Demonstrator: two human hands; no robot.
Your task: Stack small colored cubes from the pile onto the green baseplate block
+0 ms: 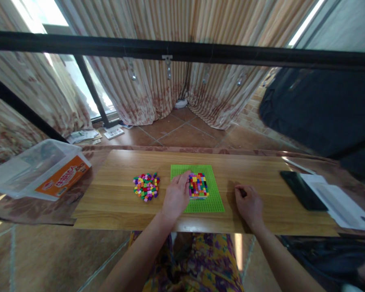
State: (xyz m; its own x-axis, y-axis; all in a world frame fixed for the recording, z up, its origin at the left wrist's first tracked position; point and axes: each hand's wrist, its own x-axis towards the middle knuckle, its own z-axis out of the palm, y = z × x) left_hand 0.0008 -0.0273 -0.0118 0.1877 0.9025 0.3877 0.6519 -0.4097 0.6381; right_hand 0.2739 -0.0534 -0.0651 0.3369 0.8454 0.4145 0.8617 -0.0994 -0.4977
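A green studded baseplate (214,194) lies on the wooden table, bearing a compact block of multicoloured toy bricks (199,185). My left hand (175,194) reaches over the plate's left part, fingers closed together at the left side of the brick block. Whatever those fingertips hold, if anything, is hidden. To the right of the plate, my right hand (250,203) rests on the table with its fingers curled in, and nothing shows in it. A loose heap of small coloured bricks (146,186) is spread left of my left hand.
The wooden table (109,202) carries a dark phone-like slab (302,190) and a white flat item (342,202) at its right end. A clear plastic bin (45,170) with an orange label stands off the left end. A black bar (182,50) crosses before the curtains.
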